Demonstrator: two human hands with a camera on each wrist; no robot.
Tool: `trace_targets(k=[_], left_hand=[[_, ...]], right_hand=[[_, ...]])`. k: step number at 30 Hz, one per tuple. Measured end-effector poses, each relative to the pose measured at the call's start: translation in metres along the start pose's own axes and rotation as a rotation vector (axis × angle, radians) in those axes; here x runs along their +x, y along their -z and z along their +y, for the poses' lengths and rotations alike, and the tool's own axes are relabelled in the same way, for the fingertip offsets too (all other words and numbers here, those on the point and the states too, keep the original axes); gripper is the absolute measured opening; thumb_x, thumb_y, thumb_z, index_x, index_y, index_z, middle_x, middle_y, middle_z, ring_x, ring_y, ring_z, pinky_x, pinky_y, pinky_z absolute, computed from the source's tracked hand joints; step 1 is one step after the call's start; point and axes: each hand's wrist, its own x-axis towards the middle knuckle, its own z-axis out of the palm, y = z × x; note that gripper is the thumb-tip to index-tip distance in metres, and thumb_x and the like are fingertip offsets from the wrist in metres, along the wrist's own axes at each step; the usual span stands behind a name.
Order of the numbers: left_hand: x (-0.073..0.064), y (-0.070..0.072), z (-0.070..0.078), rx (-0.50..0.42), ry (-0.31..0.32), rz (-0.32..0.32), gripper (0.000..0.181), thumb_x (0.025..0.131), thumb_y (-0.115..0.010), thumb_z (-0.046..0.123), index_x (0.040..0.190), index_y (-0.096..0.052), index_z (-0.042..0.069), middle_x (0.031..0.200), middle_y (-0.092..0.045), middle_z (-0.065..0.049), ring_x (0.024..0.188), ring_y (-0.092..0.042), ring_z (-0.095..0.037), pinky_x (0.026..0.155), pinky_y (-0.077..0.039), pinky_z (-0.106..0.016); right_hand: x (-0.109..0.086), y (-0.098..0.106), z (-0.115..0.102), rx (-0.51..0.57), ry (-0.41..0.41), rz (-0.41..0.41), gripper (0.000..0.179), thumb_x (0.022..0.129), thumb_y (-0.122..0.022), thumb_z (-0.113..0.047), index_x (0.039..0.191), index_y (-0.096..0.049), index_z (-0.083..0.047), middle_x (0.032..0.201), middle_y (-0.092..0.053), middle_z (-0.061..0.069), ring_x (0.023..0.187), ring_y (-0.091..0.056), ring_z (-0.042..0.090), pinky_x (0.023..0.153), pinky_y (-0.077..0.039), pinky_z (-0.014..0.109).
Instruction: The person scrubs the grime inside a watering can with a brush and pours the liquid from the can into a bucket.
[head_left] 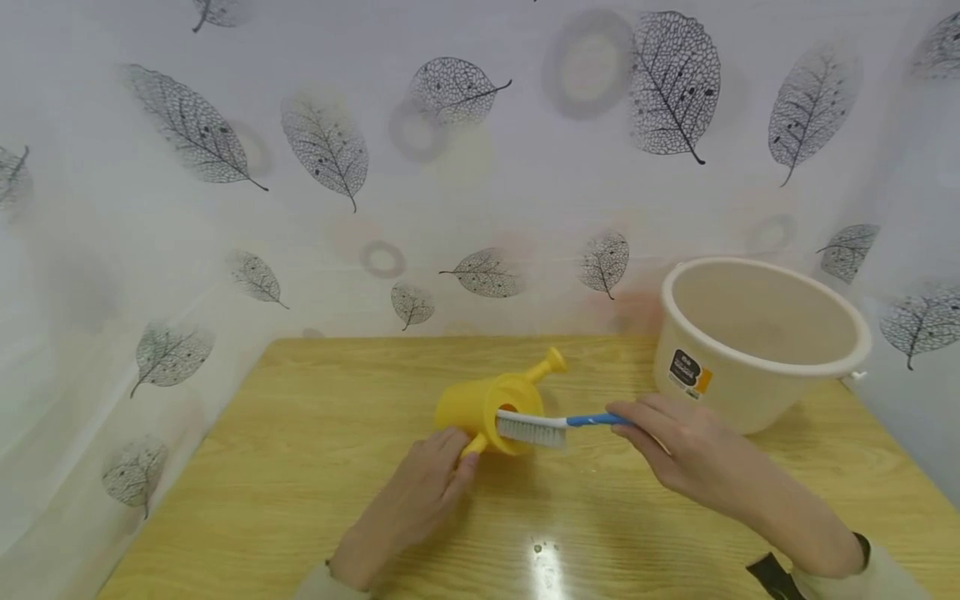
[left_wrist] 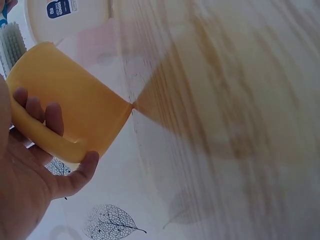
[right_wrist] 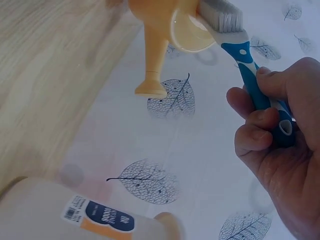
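Note:
A yellow watering can (head_left: pixel 467 403) lies tipped over the wooden table, its opening facing right and its spout pointing up and away. My left hand (head_left: pixel 422 490) grips the can by its handle (left_wrist: pixel 45 137), fingers curled round it in the left wrist view. My right hand (head_left: pixel 686 442) holds a brush (head_left: pixel 588 421) by its blue and white handle. White bristles (right_wrist: pixel 222 17) hang below the brush head, whose far end reaches into the can's opening; that tip is hidden inside.
A large cream basin (head_left: pixel 765 400) with a label stands at the table's back right, close beyond my right hand. A pale curtain (head_left: pixel 480 192) printed with dark leaves hangs behind the wooden table (head_left: pixel 300 467). Small wet spots lie near the table's front.

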Motion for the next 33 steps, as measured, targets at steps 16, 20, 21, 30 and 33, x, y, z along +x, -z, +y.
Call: trace_targets(k=[16,20,21,30,33], left_hand=[[0.005,-0.001,-0.004,-0.026,-0.092,0.021,0.015,0.106,-0.050,0.015,0.092,-0.046,0.017,0.079,-0.036,0.011,0.071,-0.035,-0.001,0.065,-0.034,-0.017],[0.006,0.001,-0.003,-0.017,-0.077,0.020,0.017,0.105,-0.051,0.016,0.090,-0.046,0.018,0.077,-0.035,0.012,0.069,-0.035,-0.001,0.065,-0.035,-0.018],[0.006,0.001,-0.003,-0.022,-0.072,0.018,0.017,0.106,-0.051,0.017,0.090,-0.046,0.018,0.077,-0.035,0.012,0.069,-0.034,-0.001,0.064,-0.035,-0.018],[0.007,0.001,-0.002,-0.153,0.048,-0.052,0.021,0.107,-0.052,0.024,0.088,-0.046,0.020,0.073,-0.038,0.014,0.063,-0.035,0.002,0.056,-0.036,-0.016],[0.007,0.000,-0.003,-0.146,0.028,-0.048,0.021,0.108,-0.051,0.023,0.088,-0.046,0.020,0.073,-0.038,0.014,0.063,-0.034,0.002,0.056,-0.036,-0.016]], right_hand=[[0.024,-0.009,0.003,-0.013,-0.009,-0.061,0.047,0.110,-0.035,-0.040,0.104,-0.073,-0.012,0.081,-0.063,-0.011,0.066,-0.047,-0.003,0.057,-0.040,0.011],[0.028,-0.016,0.001,-0.036,-0.016,-0.078,0.049,0.110,-0.034,-0.042,0.104,-0.073,-0.013,0.079,-0.062,-0.012,0.064,-0.045,-0.003,0.055,-0.039,0.011],[0.029,-0.018,0.001,-0.036,-0.016,-0.082,0.049,0.110,-0.034,-0.042,0.105,-0.073,-0.013,0.079,-0.061,-0.012,0.064,-0.045,-0.003,0.055,-0.038,0.011],[0.034,-0.037,-0.001,0.076,-0.009,-0.084,0.041,0.110,-0.040,-0.036,0.105,-0.071,-0.009,0.080,-0.060,-0.007,0.067,-0.048,0.000,0.059,-0.043,0.011],[0.034,-0.041,-0.003,0.074,0.003,-0.084,0.035,0.109,-0.046,-0.031,0.107,-0.071,-0.008,0.082,-0.063,-0.005,0.068,-0.052,0.001,0.060,-0.045,0.011]])
